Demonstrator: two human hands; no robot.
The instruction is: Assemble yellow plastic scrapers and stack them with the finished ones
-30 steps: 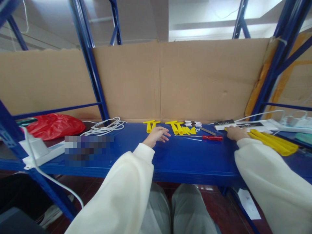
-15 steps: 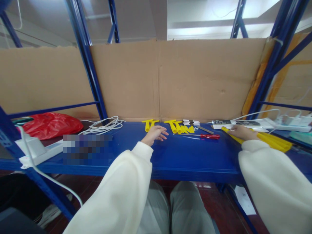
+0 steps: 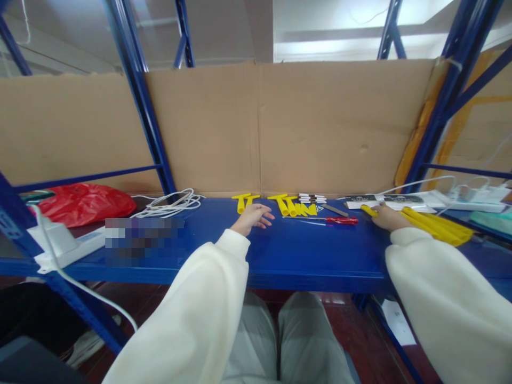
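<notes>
"Two hands reach over the blue worktop (image 3: 320, 250). What's in them?"

"Nothing in the left hand (image 3: 253, 216), mid-frame: its fingers are loosely spread, in front of some yellow T-shaped pieces (image 3: 241, 204). The right hand (image 3: 389, 217), in the right half, seems to have its fingers closed around a yellow piece (image 3: 368, 210), one end poking out past them."

"What could go wrong?"

"More long yellow pieces (image 3: 444, 228) lie just beside that hand, towards the right edge, so a hasty lift might drag or scatter them. A low swing leftward could knock the red-handled screwdriver (image 3: 342, 220), right of centre, into the small yellow bits (image 3: 312, 209) behind it."

"Any containers?"

"A bulging red plastic bag (image 3: 86, 205) at the left of the frame; I can't tell what's inside."
</notes>
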